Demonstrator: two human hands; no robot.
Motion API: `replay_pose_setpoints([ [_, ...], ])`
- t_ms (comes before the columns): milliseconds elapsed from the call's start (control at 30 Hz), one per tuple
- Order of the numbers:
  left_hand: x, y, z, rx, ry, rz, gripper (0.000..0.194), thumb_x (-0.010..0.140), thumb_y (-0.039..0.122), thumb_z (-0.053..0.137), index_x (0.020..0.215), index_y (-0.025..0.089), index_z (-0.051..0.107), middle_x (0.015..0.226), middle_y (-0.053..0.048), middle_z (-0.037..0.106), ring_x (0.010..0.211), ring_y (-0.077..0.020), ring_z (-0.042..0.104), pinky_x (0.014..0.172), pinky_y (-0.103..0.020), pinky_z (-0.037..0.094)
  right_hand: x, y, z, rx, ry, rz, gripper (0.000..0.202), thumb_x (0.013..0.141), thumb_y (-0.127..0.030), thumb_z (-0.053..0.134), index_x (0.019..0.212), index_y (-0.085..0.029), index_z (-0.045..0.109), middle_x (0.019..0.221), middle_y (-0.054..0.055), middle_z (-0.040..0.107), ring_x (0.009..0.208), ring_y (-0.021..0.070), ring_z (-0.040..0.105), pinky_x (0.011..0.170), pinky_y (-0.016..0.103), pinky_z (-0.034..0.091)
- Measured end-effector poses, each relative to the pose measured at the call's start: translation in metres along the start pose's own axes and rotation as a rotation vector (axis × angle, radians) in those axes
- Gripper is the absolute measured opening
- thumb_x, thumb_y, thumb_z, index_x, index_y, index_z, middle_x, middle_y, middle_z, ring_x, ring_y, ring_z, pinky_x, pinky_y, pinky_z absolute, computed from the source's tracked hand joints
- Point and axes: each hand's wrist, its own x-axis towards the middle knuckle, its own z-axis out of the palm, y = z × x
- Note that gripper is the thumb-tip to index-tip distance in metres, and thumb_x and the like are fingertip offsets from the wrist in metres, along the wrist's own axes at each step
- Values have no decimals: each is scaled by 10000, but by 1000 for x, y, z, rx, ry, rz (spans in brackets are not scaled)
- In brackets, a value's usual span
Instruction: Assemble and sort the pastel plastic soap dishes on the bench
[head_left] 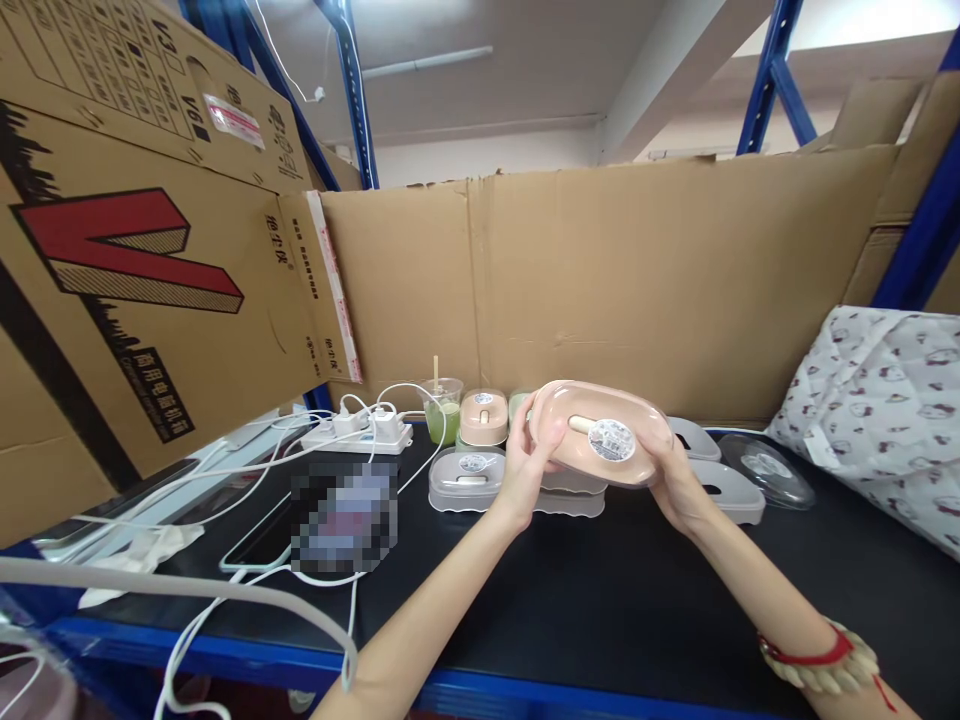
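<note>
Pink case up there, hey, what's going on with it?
A person holds the pink case in both hands above the black tabletop, the left hand at one end and the right hand at the other. Its round sticker faces the camera. Beyond the left hand are a small peach box and a cup of green drink.

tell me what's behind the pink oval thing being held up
Behind the pink oval thing, the cardboard panel rises; wavy-edged gray pieces show past its lower edge and something green at its left. Whatever else sits directly behind is covered.
</note>
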Motion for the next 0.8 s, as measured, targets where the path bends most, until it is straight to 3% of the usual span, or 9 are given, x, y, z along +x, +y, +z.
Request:
replay_pose_setpoints([
  [200,0,2,0,22,-25,19,552,714,499,659,1188,280,480,1255,-54,514,1090,-271,534,641,-262,528,-1,0,-1,-26,0,-36,594,620,-630,660,1074,-255,588,1044,72,646,1045,295,583,896,414,498],
  [300,-1,4,0,31,-74,54,540,741,463,640,1205,261,449,1296,-63,482,1171,-265,482,804,-307,509,0,-4,-2,-5,-11,-22,642,574,-610,707,1097,-261,577,1137,72,618,1104,300,547,931,413,472],
  [467,0,4,-2,71,-110,184,547,757,416,606,1232,240,402,1363,-63,414,1294,-242,349,1053,-345,326,0,-7,-3,2,-33,-51,608,541,-549,761,1038,-240,596,1092,70,637,1080,299,558,917,402,474],
  [667,3,4,-5,233,-105,304,609,708,431,622,1212,215,356,1291,-107,456,1242,-268,407,1029,-389,344,-2,-5,-4,-9,-63,-125,536,555,-460,787,1007,-248,593,1047,44,642,1007,249,588,851,336,495],
  [800,5,-1,-5,287,-24,343,725,627,467,701,1203,207,345,1289,-122,438,1238,-268,405,1022,-366,350,-2,-7,-4,-39,-104,-169,558,542,-440,797,1024,-262,581,1041,37,636,985,235,592,834,323,494],
])
